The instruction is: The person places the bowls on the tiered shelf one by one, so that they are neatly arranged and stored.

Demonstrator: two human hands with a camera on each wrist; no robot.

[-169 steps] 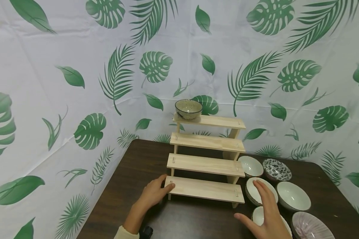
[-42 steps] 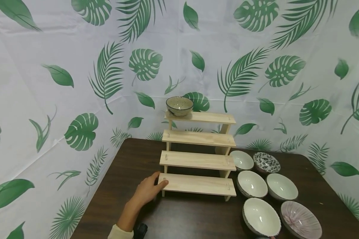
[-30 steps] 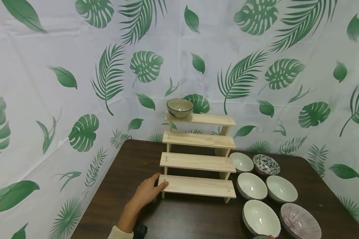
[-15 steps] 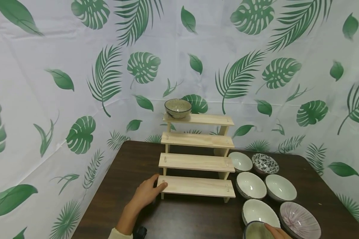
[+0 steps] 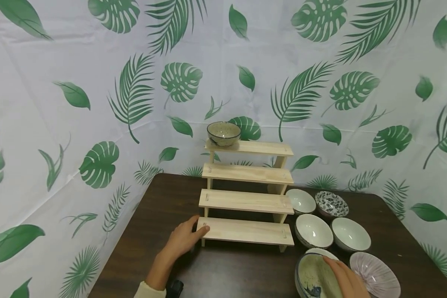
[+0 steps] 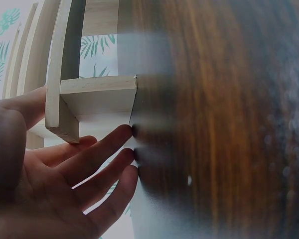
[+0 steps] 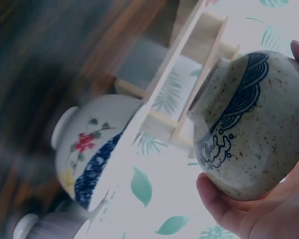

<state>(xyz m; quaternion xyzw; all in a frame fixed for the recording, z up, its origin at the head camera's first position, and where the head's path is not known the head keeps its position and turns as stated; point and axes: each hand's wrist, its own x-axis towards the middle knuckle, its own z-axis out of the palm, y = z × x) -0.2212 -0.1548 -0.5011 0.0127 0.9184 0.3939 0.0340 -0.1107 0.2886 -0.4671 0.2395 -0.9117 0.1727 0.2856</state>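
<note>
A four-step wooden shelf (image 5: 246, 231) stands on the table. My left hand (image 5: 182, 238) holds its lowest step at the left end, thumb on top; in the left wrist view the other fingers (image 6: 97, 154) reach down beside the leg to the table. My right hand (image 5: 348, 277) holds a speckled, beige-green ceramic bowl (image 5: 311, 275) by its rim, over a white bowl (image 5: 322, 251) that it mostly hides. The right wrist view shows a blue wave pattern on the held bowl (image 7: 254, 124), with a thumb and fingers around it. A similar speckled bowl (image 5: 224, 134) sits on the top step's left end.
Right of the shelf several bowls stand close together: two white ones (image 5: 313, 231) (image 5: 352, 235), a small pale one (image 5: 301, 201), a black-and-white patterned one (image 5: 332, 204) and a pinkish one (image 5: 376, 275). Leaf-printed cloth (image 5: 216, 49) hangs behind the dark wooden table (image 5: 223, 269).
My right hand, earlier reaching over the bowls with nothing in it, left the view and came back up from the lower edge with the speckled bowl. My left hand stays at the lowest step.
</note>
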